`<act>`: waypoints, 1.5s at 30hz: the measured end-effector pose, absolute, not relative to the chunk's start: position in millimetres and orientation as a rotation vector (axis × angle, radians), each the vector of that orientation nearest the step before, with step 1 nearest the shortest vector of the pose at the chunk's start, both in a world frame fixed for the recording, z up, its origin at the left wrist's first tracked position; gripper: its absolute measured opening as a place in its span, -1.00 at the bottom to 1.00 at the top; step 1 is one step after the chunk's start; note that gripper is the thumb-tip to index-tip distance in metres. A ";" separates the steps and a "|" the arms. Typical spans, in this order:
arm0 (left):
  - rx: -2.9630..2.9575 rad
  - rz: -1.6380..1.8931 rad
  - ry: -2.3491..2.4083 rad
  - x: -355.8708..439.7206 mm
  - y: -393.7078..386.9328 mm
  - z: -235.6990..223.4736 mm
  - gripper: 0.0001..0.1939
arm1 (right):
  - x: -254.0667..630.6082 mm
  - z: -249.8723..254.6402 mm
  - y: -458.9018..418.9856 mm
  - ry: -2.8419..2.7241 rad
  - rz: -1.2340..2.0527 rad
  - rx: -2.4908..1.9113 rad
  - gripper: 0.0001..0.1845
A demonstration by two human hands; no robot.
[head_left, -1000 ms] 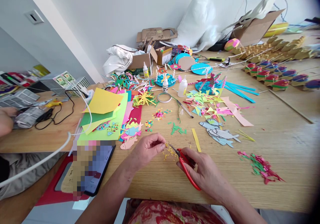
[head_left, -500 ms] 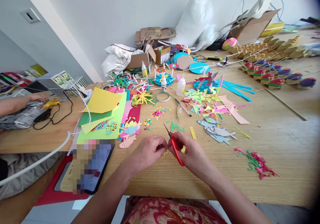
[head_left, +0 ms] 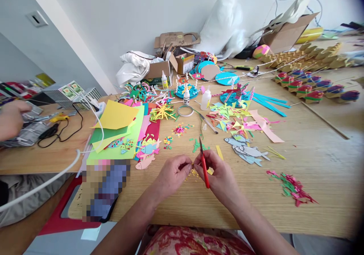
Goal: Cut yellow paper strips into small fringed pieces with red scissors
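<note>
Red-handled scissors rest in my right hand, their dark blades pointing away from me. The thumb and forefinger of that hand meet the fingertips of my left hand. My left fingers are pinched together; whatever lies between them is too small to make out. Beneath both hands, tiny yellow paper bits are scattered on the wooden table. Green paper scraps lie just beyond the blades, and a yellow paper strip is to the right of them.
Paper fish lie to the right, with red and green scraps nearer. Coloured sheets and a phone are on the left. Glue bottles stand behind. At far left is another person's hand.
The scissors have turned more upright in my right hand and their blades have swung right. My fingertips stay together. The other person's hand has moved left and nearer.
</note>
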State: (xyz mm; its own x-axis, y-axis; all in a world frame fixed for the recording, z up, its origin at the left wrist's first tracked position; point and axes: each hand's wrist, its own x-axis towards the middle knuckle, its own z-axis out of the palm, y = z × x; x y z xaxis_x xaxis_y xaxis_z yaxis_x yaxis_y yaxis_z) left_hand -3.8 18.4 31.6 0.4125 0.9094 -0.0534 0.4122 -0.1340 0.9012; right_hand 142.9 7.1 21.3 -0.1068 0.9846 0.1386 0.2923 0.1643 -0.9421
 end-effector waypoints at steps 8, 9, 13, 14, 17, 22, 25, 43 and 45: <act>1.527 0.711 1.065 -14.4 23.8 41.8 -0.87 | 158.1 27.2 -5.5 -1.900 0.963 -1.320 -0.81; 1.490 0.716 1.047 -15.6 24.2 43.4 -0.87 | 160.3 26.5 -7.6 -1.944 0.985 -1.328 -0.79; 1.420 0.733 1.016 -17.4 24.8 47.9 -0.89 | 165.0 22.2 -13.7 -2.021 1.021 -1.363 -0.77; 1.420 0.733 1.013 -17.3 24.8 48.5 -0.89 | 165.2 21.6 -14.4 -2.026 1.021 -1.372 -0.77; 1.420 0.727 1.009 -16.9 24.7 49.3 -0.88 | 165.0 21.4 -15.0 -2.034 1.015 -1.383 -0.76; 1.442 0.719 0.995 -17.5 24.7 48.6 -0.89 | 165.0 22.1 -15.3 -2.047 0.994 -1.384 -0.76; 1.446 0.706 1.000 -17.9 24.7 47.8 -0.89 | 164.5 22.6 -15.7 -2.065 0.976 -1.397 -0.76; 1.573 0.544 1.005 -28.7 29.6 46.9 -0.87 | 168.7 19.8 -17.4 -2.168 0.912 -1.442 -0.72; 1.595 0.515 0.996 -30.0 30.4 47.4 -0.87 | 168.6 20.0 -17.5 -2.176 0.914 -1.438 -0.71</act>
State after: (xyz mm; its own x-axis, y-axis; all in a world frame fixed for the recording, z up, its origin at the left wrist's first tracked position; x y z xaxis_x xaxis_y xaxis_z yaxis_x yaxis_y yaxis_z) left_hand -30.0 30.4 47.4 0.5469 0.8179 -0.1789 0.3270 -0.0119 0.9449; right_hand 168.6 -17.5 20.0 -0.4069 0.9125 -0.0411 0.6683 0.2667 -0.6945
